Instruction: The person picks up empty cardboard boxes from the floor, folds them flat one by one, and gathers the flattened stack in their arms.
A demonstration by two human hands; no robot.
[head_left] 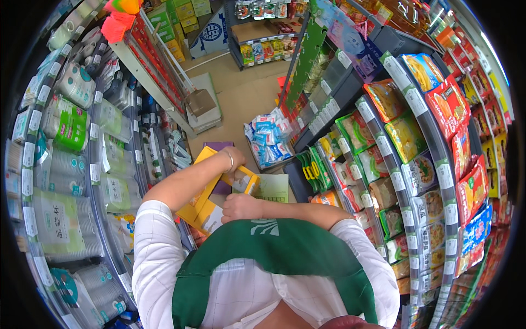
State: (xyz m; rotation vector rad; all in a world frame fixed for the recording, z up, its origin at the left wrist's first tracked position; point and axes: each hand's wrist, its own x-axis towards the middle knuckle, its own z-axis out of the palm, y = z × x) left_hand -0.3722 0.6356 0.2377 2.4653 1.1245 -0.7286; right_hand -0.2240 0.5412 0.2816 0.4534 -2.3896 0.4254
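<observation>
A yellow cardboard box (197,195) with white printed panels is in front of my chest, its flaps spread apart. My left hand (236,159), with a bracelet at the wrist, reaches across the box's far side and grips a yellow-and-white flap (248,181). Closer to my body, my right hand (242,207) is curled against the near panel (211,216); its fingertips are hidden. Purple surfaces show beyond the box (220,144) and between the flaps. Under the hands lies a pale green carton (277,185), partly covered.
Shelves of packaged plastic cups (68,226) line the left side. Bagged foods (404,135) fill the right shelves. A bin of blue-and-white packets (267,135) stands on the floor ahead. Farther off are a long-handled dustpan (200,102) and a low snack rack (267,47).
</observation>
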